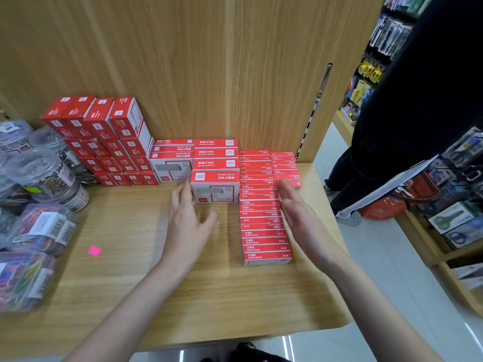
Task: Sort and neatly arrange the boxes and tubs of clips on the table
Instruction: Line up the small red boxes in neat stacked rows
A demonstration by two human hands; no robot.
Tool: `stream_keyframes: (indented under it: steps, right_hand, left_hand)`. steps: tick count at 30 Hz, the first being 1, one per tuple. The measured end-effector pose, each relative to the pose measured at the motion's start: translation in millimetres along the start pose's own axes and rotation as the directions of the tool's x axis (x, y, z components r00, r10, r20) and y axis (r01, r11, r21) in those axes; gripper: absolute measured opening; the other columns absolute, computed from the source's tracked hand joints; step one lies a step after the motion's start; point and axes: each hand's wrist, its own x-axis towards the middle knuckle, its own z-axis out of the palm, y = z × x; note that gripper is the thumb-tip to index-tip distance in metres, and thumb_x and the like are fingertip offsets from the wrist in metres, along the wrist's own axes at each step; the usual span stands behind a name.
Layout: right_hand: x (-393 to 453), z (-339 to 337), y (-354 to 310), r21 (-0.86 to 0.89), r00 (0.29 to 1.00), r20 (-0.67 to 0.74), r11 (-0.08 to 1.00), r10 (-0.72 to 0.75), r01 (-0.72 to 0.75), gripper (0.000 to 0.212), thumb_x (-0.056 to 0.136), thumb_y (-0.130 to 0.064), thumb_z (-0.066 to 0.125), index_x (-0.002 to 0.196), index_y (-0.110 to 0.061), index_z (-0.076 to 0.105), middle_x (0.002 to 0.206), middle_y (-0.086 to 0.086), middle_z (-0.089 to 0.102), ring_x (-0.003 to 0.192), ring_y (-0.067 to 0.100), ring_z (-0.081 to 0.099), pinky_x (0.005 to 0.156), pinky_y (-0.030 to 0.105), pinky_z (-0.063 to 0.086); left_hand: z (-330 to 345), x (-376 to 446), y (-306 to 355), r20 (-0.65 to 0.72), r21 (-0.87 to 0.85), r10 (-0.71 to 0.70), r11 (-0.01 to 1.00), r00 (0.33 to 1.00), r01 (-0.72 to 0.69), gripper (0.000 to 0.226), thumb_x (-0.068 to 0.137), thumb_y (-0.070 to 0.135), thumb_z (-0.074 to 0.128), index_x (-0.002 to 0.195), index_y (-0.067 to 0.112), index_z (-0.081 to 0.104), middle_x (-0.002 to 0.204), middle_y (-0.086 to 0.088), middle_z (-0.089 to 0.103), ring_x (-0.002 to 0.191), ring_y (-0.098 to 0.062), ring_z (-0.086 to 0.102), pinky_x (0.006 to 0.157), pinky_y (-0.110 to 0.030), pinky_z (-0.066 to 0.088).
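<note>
Seen from above: a wooden desk (156, 296) against a wood panel, red staple boxes ranked along the back. At centre, left hand (187, 220) open, fingers straight and spread, holding nothing, fingertips beside the left face of a white-and-red box (214, 188) standing at the front of a short column of like boxes; probably poised to nudge it square. Right of centre, right hand (300, 218) flat and open, palm turned inward against the right edge of a long row (262, 210) of thin red boxes running from panel toward the desk's near edge; likely pressing that row straight. Upper left, a stepped block (104, 142) of small red boxes, already aligned. Far left, clear tubs (44, 226) of clips, piled loosely, seemingly still unsorted. Lower left, a pink scrap (94, 250) on the desk. Far right, a person in dark clothes (418, 113) by shop shelves.
</note>
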Motion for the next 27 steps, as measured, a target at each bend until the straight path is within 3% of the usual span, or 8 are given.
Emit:
stream_keyframes:
  steps: [5,8,10,12,15,17,21,27]
  right_hand:
    - [-2,-1,-9,-0.118,1.000,0.000,0.993,-0.029,0.029,0.041,0.099,-0.020,0.029,0.128,-0.048,0.022,0.111,-0.049,0.033,0.096,-0.036,0.036,0.078,-0.006,0.031]
    - [-4,-9,-15,-0.119,0.993,-0.066,0.989,-0.094,0.086,0.039,0.091,-0.023,0.036,0.120,-0.049,0.034,0.113,-0.046,0.046,0.111,-0.023,0.041,0.095,0.007,0.033]
    - [-1,-18,-19,-0.121,0.968,-0.204,0.985,-0.145,0.122,0.047,0.082,-0.026,0.037,0.128,-0.030,0.043,0.123,-0.023,0.053,0.119,-0.002,0.048,0.104,0.028,0.036]
    - [2,-26,-24,-0.302,0.924,-0.298,0.942,-0.239,0.146,0.041,0.085,-0.022,0.038,0.125,-0.017,0.049,0.122,-0.008,0.054,0.116,0.009,0.051,0.100,0.028,0.040]
    - [13,-37,-20,-0.757,0.915,-0.129,0.634,-0.381,0.157,0.043,0.086,-0.004,0.052,0.129,-0.007,0.047,0.135,0.007,0.045,0.125,0.020,0.041,0.105,0.025,0.028]
    - [25,-41,-11,-0.848,0.943,-0.018,0.505,-0.332,0.162,0.052,0.085,-0.003,0.060,0.134,-0.006,0.043,0.146,0.010,0.035,0.135,0.025,0.031,0.111,0.026,0.018]
    - [44,-39,-3,-0.872,0.941,0.035,0.450,-0.337,0.194,0.050,0.095,-0.009,0.047,0.142,-0.007,0.030,0.151,0.008,0.024,0.143,0.019,0.013,0.111,0.020,0.004]
    - [50,-39,14,-0.875,0.938,0.092,0.423,-0.334,0.236,0.056,0.094,0.008,0.030,0.145,-0.004,0.012,0.155,0.010,0.003,0.137,0.010,-0.012,0.109,0.015,-0.008]
  left_hand:
    - [1,-2,-6,-0.045,0.000,0.006,1.000,0.999,-0.006,0.067,0.081,0.010,0.059,0.141,0.004,0.029,0.131,-0.016,0.037,0.121,-0.030,0.045,0.106,-0.035,0.032]
    - [-8,-1,-2,-0.132,0.100,0.155,0.985,0.979,-0.142,0.068,0.077,0.026,0.042,0.139,0.000,0.031,0.133,-0.020,0.036,0.125,-0.027,0.034,0.108,-0.023,0.018]
    - [-14,3,4,-0.136,0.202,0.271,0.949,0.953,-0.241,0.064,0.078,0.022,0.041,0.138,0.002,0.034,0.133,-0.021,0.037,0.124,-0.027,0.032,0.107,-0.023,0.016]
    - [-15,7,11,-0.106,0.276,0.361,0.906,0.927,-0.321,0.060,0.077,0.015,0.043,0.137,0.007,0.037,0.135,-0.019,0.037,0.124,-0.029,0.032,0.108,-0.027,0.017]
    - [-10,10,15,-0.032,0.354,0.421,0.853,0.907,-0.383,0.060,0.076,0.011,0.044,0.136,0.015,0.039,0.140,-0.017,0.035,0.126,-0.031,0.030,0.107,-0.040,0.022]
    - [-7,12,13,0.014,0.408,0.420,0.826,0.907,-0.389,0.060,0.077,0.014,0.041,0.136,0.015,0.040,0.142,-0.016,0.034,0.129,-0.032,0.028,0.106,-0.048,0.026]
    - [-2,15,9,0.079,0.492,0.386,0.787,0.919,-0.372,0.060,0.078,0.019,0.037,0.137,0.010,0.043,0.144,-0.017,0.034,0.133,-0.031,0.025,0.105,-0.055,0.028]
    - [7,12,2,0.102,0.488,0.379,0.787,0.920,-0.378,0.061,0.079,0.018,0.034,0.139,0.006,0.038,0.143,-0.016,0.036,0.135,-0.029,0.026,0.111,-0.042,0.022]
